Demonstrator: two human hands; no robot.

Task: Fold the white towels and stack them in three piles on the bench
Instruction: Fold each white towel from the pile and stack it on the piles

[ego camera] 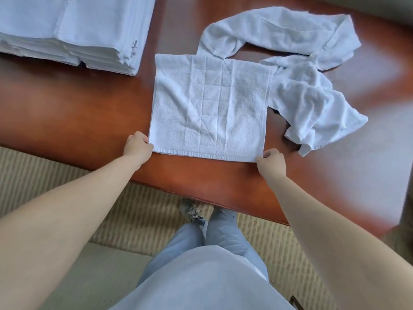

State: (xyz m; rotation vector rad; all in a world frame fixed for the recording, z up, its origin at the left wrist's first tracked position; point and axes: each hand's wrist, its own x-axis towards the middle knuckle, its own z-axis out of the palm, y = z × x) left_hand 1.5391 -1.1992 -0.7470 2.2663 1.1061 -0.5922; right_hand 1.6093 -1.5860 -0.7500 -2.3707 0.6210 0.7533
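Both hands are down at the near edge of the flat towel (210, 106), which lies spread square in the middle of the reddish wooden bench (73, 113), its woven grid pattern facing up. The left hand (138, 146) has its fingers curled, pinching the towel's seven o'clock corner; the right hand (271, 161) does the same at the five o'clock corner, thumb on top of the hem. Up at eleven o'clock sits the stack of folded towels (73, 30), many layers deep, a small label showing on its right edge, well apart from the flat towel. At one o'clock a loose towel (281, 32) lies strung out in a long crumpled band, one end tucked under the far edge of the flat towel. At three o'clock a second crumpled towel (312, 108) is heaped just beside the flat one, touching its right hem. Below the bench edge, at six o'clock, a striped beige carpet (143, 211), pale blue trousers (223, 233) and one grey shoe (193, 212) are in view.
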